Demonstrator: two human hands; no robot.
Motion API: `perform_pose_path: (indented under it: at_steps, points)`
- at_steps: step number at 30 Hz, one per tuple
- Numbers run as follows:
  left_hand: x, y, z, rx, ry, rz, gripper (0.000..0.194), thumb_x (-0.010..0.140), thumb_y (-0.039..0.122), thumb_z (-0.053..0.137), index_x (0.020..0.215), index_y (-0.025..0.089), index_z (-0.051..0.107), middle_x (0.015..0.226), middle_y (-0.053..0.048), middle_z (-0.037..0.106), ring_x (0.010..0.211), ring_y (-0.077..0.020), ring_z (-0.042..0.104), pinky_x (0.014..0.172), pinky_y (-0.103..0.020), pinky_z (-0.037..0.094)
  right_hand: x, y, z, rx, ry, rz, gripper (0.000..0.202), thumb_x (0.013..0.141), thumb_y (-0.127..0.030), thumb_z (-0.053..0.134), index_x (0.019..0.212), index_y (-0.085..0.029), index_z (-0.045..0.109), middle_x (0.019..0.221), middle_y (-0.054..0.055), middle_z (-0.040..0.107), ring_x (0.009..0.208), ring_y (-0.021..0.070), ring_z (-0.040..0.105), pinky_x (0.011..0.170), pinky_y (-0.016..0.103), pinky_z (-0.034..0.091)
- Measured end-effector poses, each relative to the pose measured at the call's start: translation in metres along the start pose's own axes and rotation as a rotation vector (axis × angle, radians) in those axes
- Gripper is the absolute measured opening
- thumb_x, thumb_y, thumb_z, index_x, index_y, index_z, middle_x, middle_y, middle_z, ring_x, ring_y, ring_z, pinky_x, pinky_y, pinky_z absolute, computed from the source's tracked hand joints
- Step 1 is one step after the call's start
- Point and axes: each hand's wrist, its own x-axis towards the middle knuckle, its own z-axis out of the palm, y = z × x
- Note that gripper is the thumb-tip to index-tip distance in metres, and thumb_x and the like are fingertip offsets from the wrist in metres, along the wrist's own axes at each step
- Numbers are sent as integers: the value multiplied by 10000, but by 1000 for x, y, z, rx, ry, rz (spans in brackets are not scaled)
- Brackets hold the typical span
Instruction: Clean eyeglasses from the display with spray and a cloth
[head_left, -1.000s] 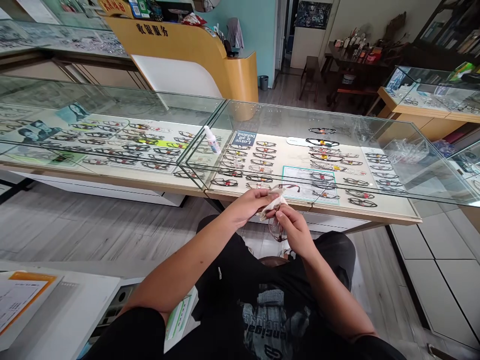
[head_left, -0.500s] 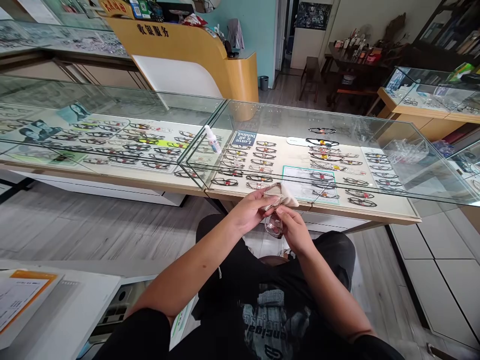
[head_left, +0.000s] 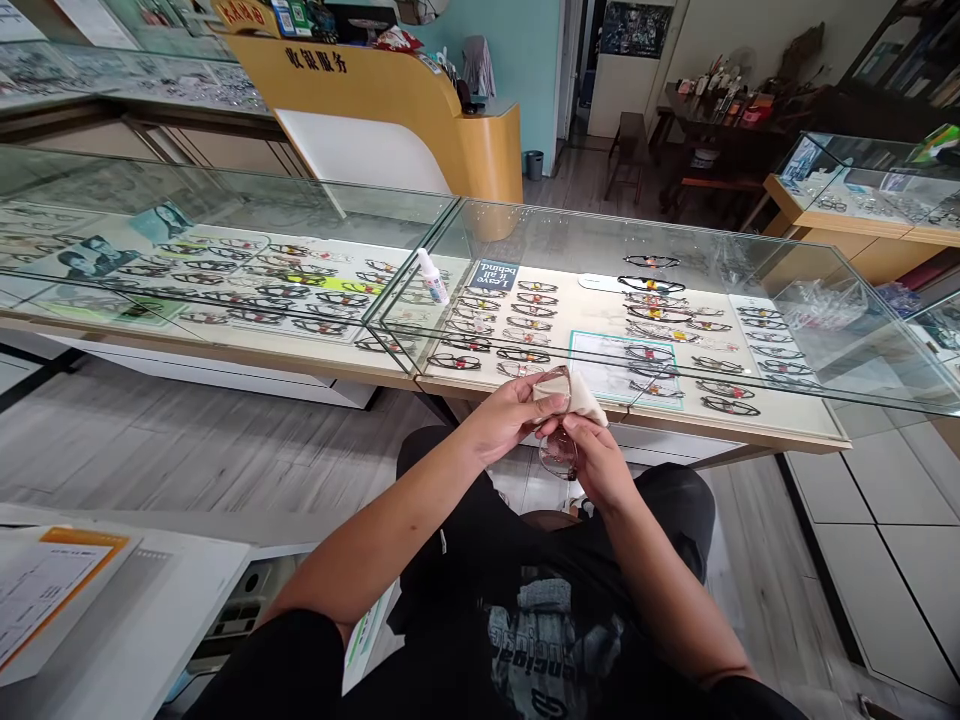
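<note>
Between my two hands, just in front of the display case's near edge, is a pair of eyeglasses (head_left: 558, 456) with a thin brownish frame. One lens hangs lowest, and the other lies up by my left fingers. My left hand (head_left: 510, 415) is closed, pinching a pale cloth (head_left: 588, 400) against the upper lens with the thumb in front. My right hand (head_left: 595, 455) is closed too, its thumb and fingers gripping the glasses near the middle of the frame. Part of the frame is hidden behind the fingers.
A glass display case (head_left: 750, 425) full of eyeglass frames runs across in front of me. On its top stands a small white spray bottle (head_left: 433, 277). A white surface with papers (head_left: 56, 590) is at the lower left. Beyond stands a yellow counter (head_left: 491, 160).
The view has shifted slightly. My left thumb and the cloth have moved over the upper lens, and more of that lens's rim now shows. Both hands keep their hold.
</note>
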Motion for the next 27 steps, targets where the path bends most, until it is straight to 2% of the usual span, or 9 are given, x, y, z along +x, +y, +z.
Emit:
perform_pose_path:
  at_steps: [4,8,14,18,20,24,27]
  points:
    - [-2,2,-2,4,-67,29,522,898,461,862,1287,139,727,694,7,638,596,-100,563,639,-251,500,-2,-4,0,66,24,16,376,831,-586,832,847,-211,823,954,76,784,724,171,596,689,328,522]
    - [-2,2,0,21,-56,31,481,884,445,874,1232,136,749,680,6,640,571,-100,559,627,-257,504,-3,-3,-1,37,3,23,402,832,-608,828,847,-206,811,969,90,783,762,188,613,716,341,527]
    - [3,0,1,31,64,44,427,757,404,967,1000,129,749,727,11,680,468,-72,536,519,-248,428,-1,8,-8,-124,-34,-70,402,931,-613,744,951,-221,832,945,80,752,861,214,618,770,338,503]
    - [9,2,-5,29,186,22,469,649,384,1025,915,127,737,781,-9,719,537,-86,577,513,-242,426,-2,6,-13,-287,-63,-125,436,974,-624,683,905,-225,843,864,65,698,841,219,567,789,347,476]
    - [11,5,-8,34,213,-2,470,648,400,1027,903,128,742,769,-13,715,564,-85,573,514,-228,410,-4,4,-15,-340,-69,-130,443,983,-622,669,900,-225,848,849,60,687,820,216,548,789,349,464]
    - [12,8,-11,34,190,-40,466,684,455,1007,898,134,746,699,-5,671,550,-85,549,517,-225,400,-6,2,-17,-343,-64,-124,421,985,-601,679,907,-228,857,894,59,716,802,206,536,791,344,461]
    - [10,6,-9,14,127,-34,450,750,491,963,902,133,737,717,-22,676,558,-100,570,532,-238,427,-6,3,-18,-296,-61,-124,412,994,-593,673,918,-235,862,930,62,733,819,208,550,797,343,476]
